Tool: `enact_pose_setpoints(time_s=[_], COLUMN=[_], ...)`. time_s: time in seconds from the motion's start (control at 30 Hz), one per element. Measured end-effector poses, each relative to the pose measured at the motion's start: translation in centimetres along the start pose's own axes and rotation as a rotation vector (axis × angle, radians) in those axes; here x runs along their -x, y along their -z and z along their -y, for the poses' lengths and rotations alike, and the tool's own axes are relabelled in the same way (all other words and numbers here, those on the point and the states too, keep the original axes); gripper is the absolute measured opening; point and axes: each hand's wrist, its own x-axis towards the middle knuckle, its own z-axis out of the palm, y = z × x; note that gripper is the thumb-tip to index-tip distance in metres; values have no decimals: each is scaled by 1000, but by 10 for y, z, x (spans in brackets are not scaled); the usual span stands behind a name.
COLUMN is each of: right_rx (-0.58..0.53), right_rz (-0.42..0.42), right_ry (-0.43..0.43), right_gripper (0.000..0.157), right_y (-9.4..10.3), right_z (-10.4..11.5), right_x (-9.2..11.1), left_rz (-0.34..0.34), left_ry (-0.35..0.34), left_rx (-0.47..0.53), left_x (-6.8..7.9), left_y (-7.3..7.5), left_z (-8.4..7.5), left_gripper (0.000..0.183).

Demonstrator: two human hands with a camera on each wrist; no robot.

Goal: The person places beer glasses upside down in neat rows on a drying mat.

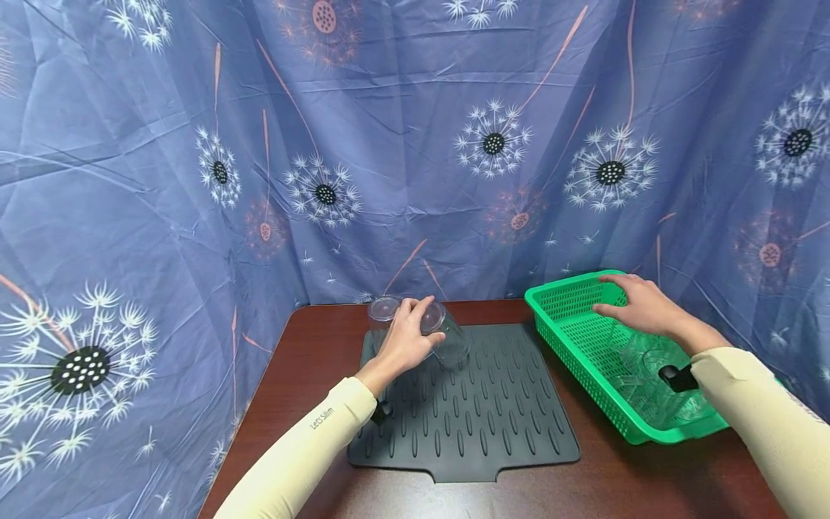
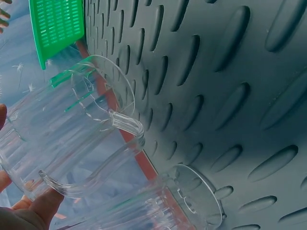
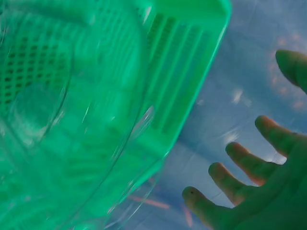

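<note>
My left hand (image 1: 405,339) grips a clear glass mug (image 2: 72,139) by its base end, fingers and thumb around it. The mug is bottom-up and tilted, its rim facing the dark grey ribbed mat (image 1: 480,404); whether the rim touches the mat I cannot tell. Beside it, at the mat's far left corner, another clear glass (image 1: 384,310) stands bottom-up, partly hidden by the hand. My right hand (image 1: 648,306) hovers over the green basket (image 1: 573,367), fingers spread and holding nothing. Several clear glass vessels (image 1: 655,371) lie in the basket's near half.
The mat and the basket rest on a reddish-brown table (image 1: 279,389). A blue curtain (image 1: 402,180) with dandelion prints hangs behind the table and along both sides. The basket's raised rim runs along the mat's right side.
</note>
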Motion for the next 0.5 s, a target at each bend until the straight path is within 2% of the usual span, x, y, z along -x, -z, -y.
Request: enact_pose_setpoints(time_s=[0.23, 0.5], right_rx=[15, 67], right_rz=[119, 200], right_ry=[-86, -94], right_gripper=[88, 81], right_y=[7, 10], right_z=[-29, -45], right_x=[-2, -3], left_rz=[2, 16], left_ry=[-7, 10], left_rx=[-10, -12], left_x=[-1, -3], left_y=[0, 0], left_z=[0, -4], left_gripper=[73, 72])
